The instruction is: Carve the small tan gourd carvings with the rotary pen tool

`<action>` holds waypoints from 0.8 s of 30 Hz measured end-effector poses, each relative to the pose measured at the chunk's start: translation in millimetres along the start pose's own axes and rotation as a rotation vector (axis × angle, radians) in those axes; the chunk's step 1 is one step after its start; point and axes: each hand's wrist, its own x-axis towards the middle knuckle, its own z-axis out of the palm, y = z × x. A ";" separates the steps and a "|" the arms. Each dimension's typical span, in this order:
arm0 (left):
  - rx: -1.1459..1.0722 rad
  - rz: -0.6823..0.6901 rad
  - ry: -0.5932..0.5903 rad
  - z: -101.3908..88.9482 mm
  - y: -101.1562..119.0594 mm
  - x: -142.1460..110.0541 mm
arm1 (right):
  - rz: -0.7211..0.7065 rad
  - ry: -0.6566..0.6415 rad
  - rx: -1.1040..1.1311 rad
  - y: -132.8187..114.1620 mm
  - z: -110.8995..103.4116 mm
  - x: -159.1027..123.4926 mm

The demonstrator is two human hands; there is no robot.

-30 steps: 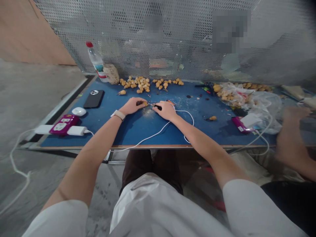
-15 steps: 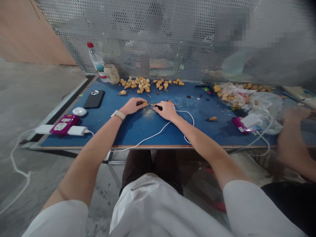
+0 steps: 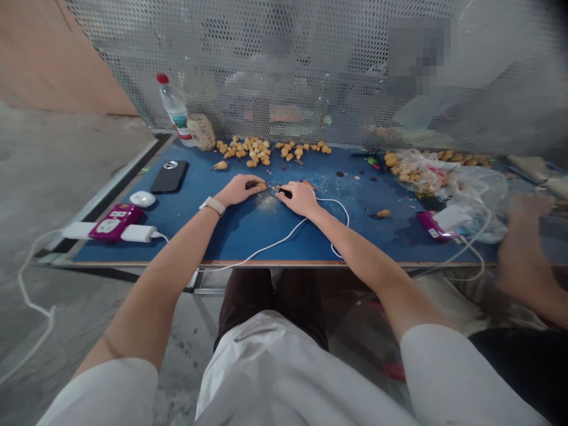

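Note:
My left hand point(image 3: 242, 189), a pale band on its wrist, is closed around a small tan gourd point(image 3: 262, 186) low over the blue tabletop. Fingers cover most of the gourd. My right hand point(image 3: 300, 198) grips a thin tool with a black handle point(image 3: 285, 193), its slim tip pointing left at the gourd. What kind of tool it is, I cannot make out. A white cable point(image 3: 284, 239) runs by my right hand and wrist; whether it joins the tool is hidden. Pale dust and crumbs lie around both hands. Behind them, several small gourds point(image 3: 252, 148) are heaped along the mesh.
At the left are a black phone point(image 3: 169, 177), a white case point(image 3: 142, 199), a purple power strip point(image 3: 116, 223), a bottle point(image 3: 176, 112) and a jar point(image 3: 202, 132). Rightward lie a lone gourd point(image 3: 383, 213), plastic bags point(image 3: 474, 198), another purple strip point(image 3: 437, 226) and a co-worker's blurred arm point(image 3: 526, 254).
Both hands keep almost the same place and grip, with the tool tip still at the gourd. The view has shifted very slightly.

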 end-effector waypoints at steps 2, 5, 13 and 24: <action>0.000 -0.005 0.001 -0.3 0.8 -0.3 | 0.004 0.000 -0.005 0.3 1.2 0.5; 0.000 -0.003 0.005 -0.8 2.6 -0.9 | 0.002 0.006 -0.006 0.8 2.3 0.6; -0.003 0.004 0.009 -0.4 4.5 -1.0 | 0.008 -0.003 -0.001 -0.4 -0.3 -0.4; -0.013 -0.013 0.017 -1.6 8.5 -1.0 | -0.002 0.003 -0.010 0.1 1.7 -0.5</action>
